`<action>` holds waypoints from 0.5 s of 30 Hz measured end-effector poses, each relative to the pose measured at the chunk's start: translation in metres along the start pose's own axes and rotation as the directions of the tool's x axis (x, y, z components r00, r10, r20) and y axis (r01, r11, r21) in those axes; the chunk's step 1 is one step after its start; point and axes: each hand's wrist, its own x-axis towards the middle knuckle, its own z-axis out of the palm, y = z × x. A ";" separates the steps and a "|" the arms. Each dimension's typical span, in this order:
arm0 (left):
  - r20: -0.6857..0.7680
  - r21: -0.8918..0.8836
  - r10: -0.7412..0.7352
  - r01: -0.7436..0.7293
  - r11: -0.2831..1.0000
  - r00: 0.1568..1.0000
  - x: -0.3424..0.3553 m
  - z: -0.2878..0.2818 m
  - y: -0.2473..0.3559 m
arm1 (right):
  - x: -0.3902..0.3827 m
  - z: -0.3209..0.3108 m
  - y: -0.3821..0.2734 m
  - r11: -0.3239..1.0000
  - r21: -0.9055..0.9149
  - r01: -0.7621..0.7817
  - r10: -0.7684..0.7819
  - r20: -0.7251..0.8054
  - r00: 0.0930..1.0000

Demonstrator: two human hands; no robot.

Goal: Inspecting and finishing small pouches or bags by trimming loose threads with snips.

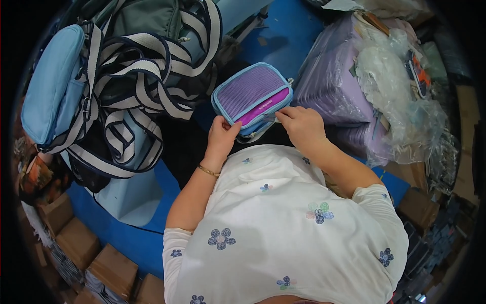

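A small purple pouch bag (251, 91) with light-blue edging, a mesh front and a magenta strip rests at my lap. My left hand (223, 136) pinches its lower left corner between thumb and fingers. At the lower right edge, the fingers of my right hand (304, 126) are pressed together on the bag's rim by the zipper side. Part of the light-blue underside and a pale strap or cord show below the bag. What exactly the right fingertips pinch is too small to make out.
To the left, a light-blue bag (53, 86) and tangled striped straps (136, 66) lie heaped on a pale blue support. On the right stands a plastic-wrapped stack of purple pieces (329, 76). Cardboard boxes (114, 268) line the lower left of the blue floor (283, 35).
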 end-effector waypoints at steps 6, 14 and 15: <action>-0.012 0.034 0.044 -0.043 0.998 0.999 -0.002 0.002 -0.002 | -0.002 0.004 -0.003 1.000 0.026 -0.006 0.005 0.004 1.000; 0.004 -0.012 0.014 -0.013 1.000 1.000 -0.007 0.003 0.009 | -0.006 0.001 -0.002 0.998 0.057 0.030 -0.027 -0.063 0.998; 0.008 -0.010 0.015 -0.015 1.000 1.000 -0.007 0.003 0.007 | -0.006 0.003 -0.002 0.998 0.051 0.026 -0.023 -0.058 0.998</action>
